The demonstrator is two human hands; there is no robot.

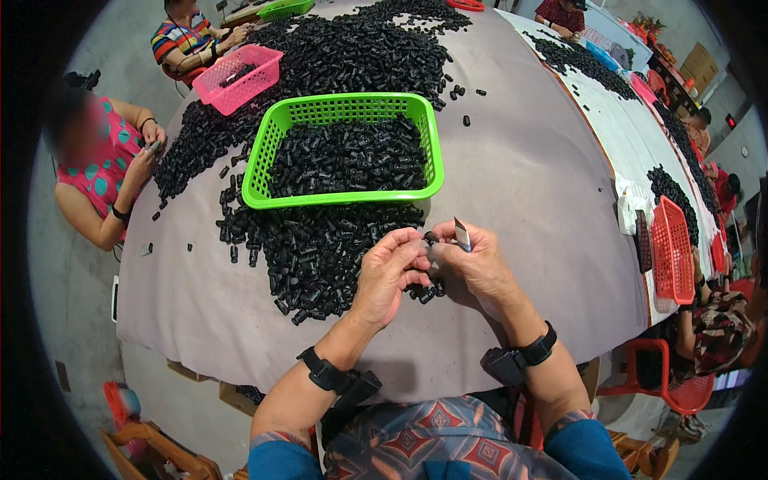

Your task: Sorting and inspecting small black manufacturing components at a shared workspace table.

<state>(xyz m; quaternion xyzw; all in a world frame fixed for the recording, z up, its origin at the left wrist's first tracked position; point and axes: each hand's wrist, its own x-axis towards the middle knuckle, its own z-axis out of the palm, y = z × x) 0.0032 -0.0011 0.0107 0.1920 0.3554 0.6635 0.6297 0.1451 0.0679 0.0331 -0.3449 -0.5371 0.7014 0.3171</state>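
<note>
Over the near middle of the table, my two hands meet at their fingertips. My left hand [386, 272] is closed, its thumb and fingers pinching a small black cylindrical part [430, 238]. Opposite it, my right hand [478, 260] is closed around a short knife blade [462, 234], whose pointed tip sticks up beyond the fingers. The right fingertips also touch the black part, which they partly cover. A pile of similar black parts [312, 260] lies just beyond and left of my hands.
A green plastic basket [344, 198] full of black parts stands beyond my hands. A larger heap [360, 56] spreads behind it, with a pink basket [240, 78] at its left. A person [96, 168] works at the left edge. A red basket [672, 252] stands at the right.
</note>
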